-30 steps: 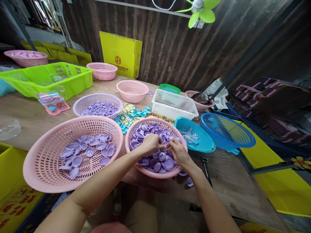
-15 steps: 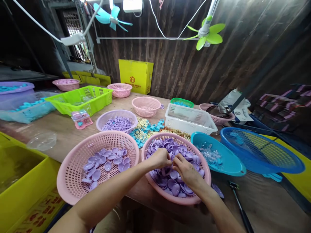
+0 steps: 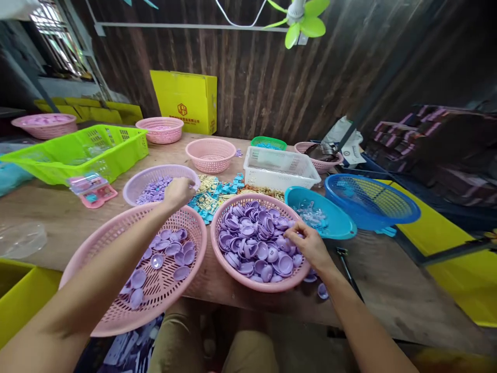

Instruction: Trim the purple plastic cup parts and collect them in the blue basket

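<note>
My left hand [image 3: 179,192] is over the right side of the lavender basket [image 3: 130,194], which holds small purple pieces. Its fingers are curled closed, and whatever they may hold is hidden. At the right rim of the nearer pink basket [image 3: 261,286], my right hand [image 3: 306,242] has its thumb and fingers bent together beside the purple oval cups [image 3: 248,230] heaped inside. I cannot make out what is between those fingertips. Under my left forearm lies the wider pink basket [image 3: 198,272], with more loose purple cups [image 3: 181,273] spread on its bottom.
Blue and cream pieces [image 3: 209,199] lie behind the baskets. A white basket [image 3: 281,178], a teal scoop-shaped tray [image 3: 341,220] and a blue basket [image 3: 373,223] stand to the right. A black-handled tool [image 3: 351,274] lies nearby. The green crate [image 3: 112,166] is left.
My left hand has left the heap of cups and moved left to the lavender basket. My right hand has shifted to the basket's right rim. The view has turned rightward and down.
</note>
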Available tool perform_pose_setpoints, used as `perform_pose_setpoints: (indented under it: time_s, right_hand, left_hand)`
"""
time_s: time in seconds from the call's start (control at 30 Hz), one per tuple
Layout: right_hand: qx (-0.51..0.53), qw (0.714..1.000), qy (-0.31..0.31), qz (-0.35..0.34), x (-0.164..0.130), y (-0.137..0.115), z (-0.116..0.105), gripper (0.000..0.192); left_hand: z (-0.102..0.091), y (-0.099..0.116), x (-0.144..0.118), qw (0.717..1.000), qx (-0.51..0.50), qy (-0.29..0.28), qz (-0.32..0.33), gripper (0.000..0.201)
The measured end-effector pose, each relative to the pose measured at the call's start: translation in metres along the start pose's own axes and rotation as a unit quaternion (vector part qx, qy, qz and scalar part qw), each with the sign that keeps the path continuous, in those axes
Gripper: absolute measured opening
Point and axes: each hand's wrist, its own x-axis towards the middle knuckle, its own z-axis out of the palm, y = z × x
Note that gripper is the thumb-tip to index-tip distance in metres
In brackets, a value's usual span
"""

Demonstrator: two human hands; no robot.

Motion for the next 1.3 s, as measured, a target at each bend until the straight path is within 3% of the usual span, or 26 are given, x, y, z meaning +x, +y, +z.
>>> perform_pose_setpoints:
  time_s: [0.1, 0.17, 0.23, 0.33, 0.43, 0.57, 0.7, 0.83, 1.0, 1.17, 1.3]
  right_hand:
    - [-0.090, 0.995, -0.040, 0.014, -0.007, 0.008, -0.002, 0.012]
    - [-0.189, 0.978, -0.090, 0.010, -0.011, 0.007, 0.000, 0.004]
    - [-0.292, 0.946, -0.138, 0.025, -0.015, 0.003, 0.003, 0.010]
    - [-0.403, 0.897, -0.173, 0.041, -0.020, -0.005, 0.009, 0.015]
    - [-0.435, 0.880, -0.189, 0.020, -0.021, -0.007, 0.012, 0.012]
    - [-0.394, 0.904, -0.163, -0.011, -0.021, -0.001, 0.010, 0.017]
    - [-0.359, 0.918, -0.162, -0.052, -0.020, 0.002, 0.004, 0.036]
    - [-0.355, 0.907, -0.211, -0.078, -0.014, 0.000, 0.006, 0.040]
    - [-0.396, 0.885, -0.233, -0.069, -0.005, -0.004, 0.015, 0.029]
    - [-0.417, 0.868, -0.262, -0.069, -0.004, -0.007, 0.017, 0.031]
    - [-0.397, 0.881, -0.249, -0.066, -0.003, -0.003, 0.012, 0.026]
  left_hand:
    - [0.018, 0.044, -0.035, 0.987, -0.018, -0.079, 0.142, 0.030]
    - [0.031, 0.078, -0.060, 0.957, -0.028, -0.110, 0.266, 0.029]
    - [0.042, 0.107, -0.077, 0.922, -0.019, -0.137, 0.361, 0.031]
    - [0.057, 0.136, -0.089, 0.879, 0.037, -0.174, 0.443, 0.031]
    - [0.070, 0.149, -0.089, 0.855, 0.094, -0.186, 0.475, 0.023]
    - [0.078, 0.148, -0.080, 0.863, 0.086, -0.192, 0.459, 0.017]
    - [0.077, 0.135, -0.064, 0.884, -0.007, -0.203, 0.422, 0.018]
    - [0.071, 0.123, -0.053, 0.899, -0.089, -0.211, 0.374, 0.016]
    - [0.071, 0.112, -0.049, 0.899, -0.176, -0.227, 0.331, 0.015]
    - [0.072, 0.107, -0.050, 0.879, -0.311, -0.250, 0.261, 0.019]
    - [0.062, 0.107, -0.066, 0.808, -0.468, -0.332, 0.132, 0.022]
